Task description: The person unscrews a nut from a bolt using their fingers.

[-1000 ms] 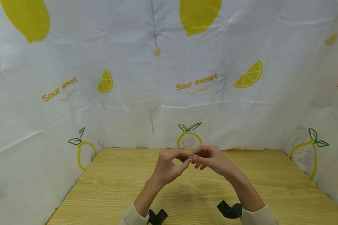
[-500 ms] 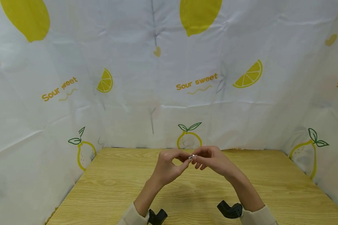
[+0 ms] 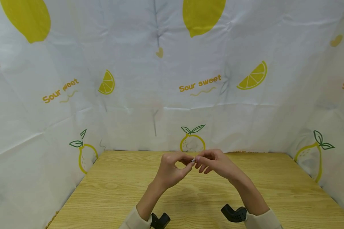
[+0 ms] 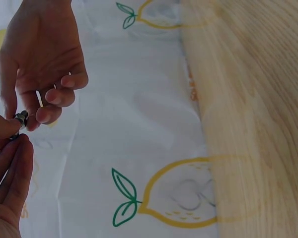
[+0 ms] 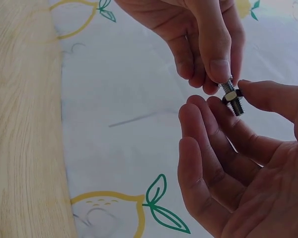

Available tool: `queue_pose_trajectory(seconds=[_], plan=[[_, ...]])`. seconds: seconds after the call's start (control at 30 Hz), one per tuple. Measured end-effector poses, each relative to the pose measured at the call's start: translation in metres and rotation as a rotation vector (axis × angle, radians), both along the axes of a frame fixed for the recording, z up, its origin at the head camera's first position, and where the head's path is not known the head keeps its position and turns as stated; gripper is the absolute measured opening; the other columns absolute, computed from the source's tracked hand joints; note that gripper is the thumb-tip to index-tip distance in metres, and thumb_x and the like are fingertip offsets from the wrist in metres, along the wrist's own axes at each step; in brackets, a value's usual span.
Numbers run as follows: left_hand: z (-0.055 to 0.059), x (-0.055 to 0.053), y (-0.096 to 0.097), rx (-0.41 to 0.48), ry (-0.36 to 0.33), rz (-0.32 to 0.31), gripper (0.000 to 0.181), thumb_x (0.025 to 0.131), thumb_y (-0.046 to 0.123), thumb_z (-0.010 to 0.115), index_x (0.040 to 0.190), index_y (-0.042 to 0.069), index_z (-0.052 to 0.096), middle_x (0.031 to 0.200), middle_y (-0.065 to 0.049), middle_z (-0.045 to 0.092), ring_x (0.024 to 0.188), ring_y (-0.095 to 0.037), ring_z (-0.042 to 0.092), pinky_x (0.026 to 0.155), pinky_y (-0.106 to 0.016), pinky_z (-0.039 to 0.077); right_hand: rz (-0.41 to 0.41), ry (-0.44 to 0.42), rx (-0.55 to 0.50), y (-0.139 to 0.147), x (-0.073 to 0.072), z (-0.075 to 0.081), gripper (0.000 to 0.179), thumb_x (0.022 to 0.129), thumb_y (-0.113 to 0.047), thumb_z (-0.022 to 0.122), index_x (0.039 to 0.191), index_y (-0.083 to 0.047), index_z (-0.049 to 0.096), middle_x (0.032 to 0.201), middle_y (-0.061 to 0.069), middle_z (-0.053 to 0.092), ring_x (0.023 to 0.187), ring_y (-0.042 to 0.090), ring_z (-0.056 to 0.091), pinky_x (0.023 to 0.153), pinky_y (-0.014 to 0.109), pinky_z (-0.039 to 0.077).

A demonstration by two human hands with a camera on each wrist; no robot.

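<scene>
My left hand (image 3: 172,170) pinches a small metal bolt (image 5: 237,107) between thumb and fingertips, its threaded end pointing out toward my other hand. A hex nut (image 5: 232,95) sits on the thread, partway along. My right hand (image 3: 213,162) has its thumb and index finger on opposite sides of that nut, with the other fingers loosely bent below. In the left wrist view, the nut and the bolt's tip (image 4: 24,114) show between the two hands' fingertips. The bolt's other end is hidden in my left fingers. Both hands are raised above the table.
A wood-grain table (image 3: 117,190) extends beneath the hands. White cloth (image 3: 143,79) printed with lemons surrounds it at the back and sides. Black camera mounts (image 3: 234,213) sit at both wrists, by the pale sleeves (image 3: 260,219).
My right thumb and fingertips have shifted slightly round the nut, and the bolt end that stuck out past them is now covered in the head view. My left hand stays still.
</scene>
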State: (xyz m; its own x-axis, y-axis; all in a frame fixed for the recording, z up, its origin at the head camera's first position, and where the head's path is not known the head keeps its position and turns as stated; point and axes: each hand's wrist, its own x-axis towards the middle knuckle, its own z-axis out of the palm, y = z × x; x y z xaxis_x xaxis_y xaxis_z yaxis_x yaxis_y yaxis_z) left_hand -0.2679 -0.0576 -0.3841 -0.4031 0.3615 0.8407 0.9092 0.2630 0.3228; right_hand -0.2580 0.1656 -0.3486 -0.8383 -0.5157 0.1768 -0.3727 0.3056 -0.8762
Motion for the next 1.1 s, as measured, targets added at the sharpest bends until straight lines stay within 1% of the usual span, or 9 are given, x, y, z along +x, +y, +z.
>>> queue_pose_trajectory(seconds=[0.23,0.47,0.57,0.7,0.8,0.97,1.1], plan=[[-0.0001,-0.0001,0.0005,0.001,0.009,0.004,0.009,0.089,0.005,0.079,0.096,0.01,0.079,0.086,-0.003,0.079,0.074,-0.007,0.074,0.069,-0.011,0.057,0.009,0.011,-0.015,0.0007,-0.0002,-0.0008,0.033,0.105,-0.025,0.061,0.116,0.005,0.068,0.1,0.019,0.073,0.083,0.02,0.073,0.075,0.036,0.063],[0.0002,0.0,0.0001,0.003,0.016,0.0,0.008,0.089,0.006,0.079,0.097,0.009,0.079,0.087,-0.004,0.079,0.075,-0.007,0.074,0.07,-0.014,0.059,0.025,0.036,-0.039,0.0007,0.0005,-0.0004,0.03,0.103,-0.019,0.064,0.12,0.006,0.065,0.101,0.02,0.073,0.082,0.019,0.073,0.073,0.036,0.063],[0.0004,0.0003,-0.0002,0.002,0.018,0.002,0.009,0.089,0.005,0.079,0.096,0.009,0.079,0.086,-0.004,0.079,0.075,-0.007,0.074,0.07,-0.013,0.059,0.017,0.026,-0.029,0.0001,0.0008,0.0005,0.031,0.103,-0.023,0.063,0.12,0.004,0.066,0.1,0.018,0.074,0.081,0.018,0.072,0.073,0.036,0.063],[0.0001,0.0002,-0.0004,0.0,0.016,0.012,0.01,0.089,0.004,0.079,0.096,0.01,0.079,0.086,-0.002,0.079,0.074,-0.006,0.074,0.069,-0.011,0.058,0.019,0.006,-0.006,-0.0008,0.0008,0.0009,0.033,0.105,-0.027,0.061,0.116,0.002,0.07,0.1,0.02,0.073,0.082,0.021,0.073,0.074,0.038,0.063],[-0.0006,-0.0006,0.0,0.002,0.016,0.005,0.009,0.09,0.005,0.078,0.096,0.011,0.079,0.085,-0.002,0.079,0.074,-0.006,0.074,0.068,-0.013,0.058,0.03,0.012,-0.005,-0.0009,0.0004,-0.0001,0.031,0.105,-0.025,0.061,0.114,0.004,0.07,0.1,0.022,0.073,0.082,0.022,0.073,0.074,0.038,0.063],[-0.0011,-0.0017,0.0005,0.01,0.012,-0.013,0.009,0.09,0.005,0.079,0.096,0.01,0.079,0.086,-0.002,0.079,0.074,-0.007,0.074,0.07,-0.013,0.058,0.039,0.035,-0.029,-0.0003,-0.0005,-0.002,0.028,0.104,-0.018,0.062,0.119,0.005,0.067,0.101,0.021,0.073,0.082,0.022,0.073,0.072,0.034,0.063],[-0.0003,-0.0012,0.0002,0.007,0.006,-0.005,0.009,0.089,0.005,0.079,0.096,0.01,0.079,0.086,-0.002,0.079,0.075,-0.007,0.074,0.07,-0.012,0.058,0.028,0.034,-0.021,-0.0006,-0.0011,-0.0018,0.029,0.104,-0.02,0.062,0.119,0.004,0.067,0.101,0.019,0.073,0.082,0.022,0.073,0.073,0.035,0.063]])
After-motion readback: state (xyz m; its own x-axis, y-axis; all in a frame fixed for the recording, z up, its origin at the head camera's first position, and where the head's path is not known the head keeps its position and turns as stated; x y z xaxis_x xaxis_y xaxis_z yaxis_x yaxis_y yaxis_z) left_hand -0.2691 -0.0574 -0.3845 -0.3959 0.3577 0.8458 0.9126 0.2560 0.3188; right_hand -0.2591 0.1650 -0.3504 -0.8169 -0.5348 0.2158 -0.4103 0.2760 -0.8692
